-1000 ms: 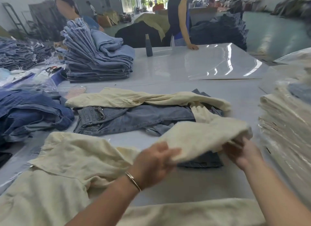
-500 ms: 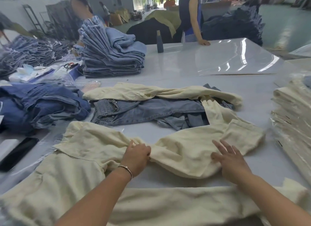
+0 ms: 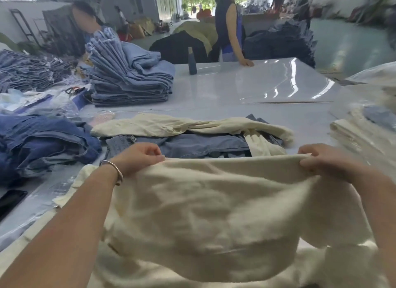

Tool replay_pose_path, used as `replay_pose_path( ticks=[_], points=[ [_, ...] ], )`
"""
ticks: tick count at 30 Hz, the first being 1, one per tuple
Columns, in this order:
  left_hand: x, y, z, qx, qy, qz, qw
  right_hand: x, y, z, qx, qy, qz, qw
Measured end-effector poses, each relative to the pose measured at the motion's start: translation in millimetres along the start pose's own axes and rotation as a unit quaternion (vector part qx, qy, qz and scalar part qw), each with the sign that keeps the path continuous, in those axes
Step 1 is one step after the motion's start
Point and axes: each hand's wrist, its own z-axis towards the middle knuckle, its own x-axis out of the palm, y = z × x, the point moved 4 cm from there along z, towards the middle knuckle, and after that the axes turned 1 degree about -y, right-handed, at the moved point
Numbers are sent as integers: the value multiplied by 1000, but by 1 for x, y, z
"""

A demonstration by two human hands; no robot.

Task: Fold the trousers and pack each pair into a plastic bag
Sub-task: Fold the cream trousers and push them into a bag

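- While both arms reach forward, the left hand (image 3: 141, 158) and the right hand (image 3: 321, 161) each pinch the top edge of the cream trousers (image 3: 214, 212) with curled fingers, holding the cloth stretched between them above the counter (image 3: 214, 103); its lower part sags toward more cream fabric at the near edge.
- A metal bangle (image 3: 116, 172) circles the left wrist.
- Just beyond the hands lie a grey-blue pair of jeans (image 3: 203, 145) and another cream pair (image 3: 182, 126) draped across it.
- To the left sits a rumpled heap of dark denim (image 3: 42, 142), and a black phone (image 3: 10, 199) lies at the near left edge.
- On the right, bagged cream garments (image 3: 360, 135) are stacked in clear plastic.
- Farther back a tall stack of folded jeans (image 3: 130, 77) stands on the pale, glossy surface, with a dark bottle (image 3: 192, 61) upright beside it.
- At the far edge a person in a dark sleeveless top (image 3: 229, 26) rests a hand on the counter, in an open, daylit workshop hall.
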Motion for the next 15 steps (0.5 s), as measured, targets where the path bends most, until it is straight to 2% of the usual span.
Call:
replay_pose_path(
  ticks=[2,3,5,8,10,12,14,15],
  points=[
    [0,-5,17,51,-150,65,985,-4,-3,16,20,-28,-81,996],
    [6,-5,25,66,-188,106,974,0,-5,25,35,-46,-149,987],
    [31,1,38,85,-202,195,956,9,-11,43,24,-131,-265,955],
    [66,19,41,89,-210,242,943,36,-23,57,18,-201,-316,927],
    [82,32,27,120,-251,264,924,62,-40,56,30,-177,-332,926],
    [96,46,3,177,-288,269,902,96,-51,44,-1,-145,-329,933],
    [109,65,-20,194,-267,285,900,133,-49,25,-94,-112,-301,942],
    [113,77,-32,175,-252,295,905,153,-44,13,-150,-85,-272,947]
  ],
)
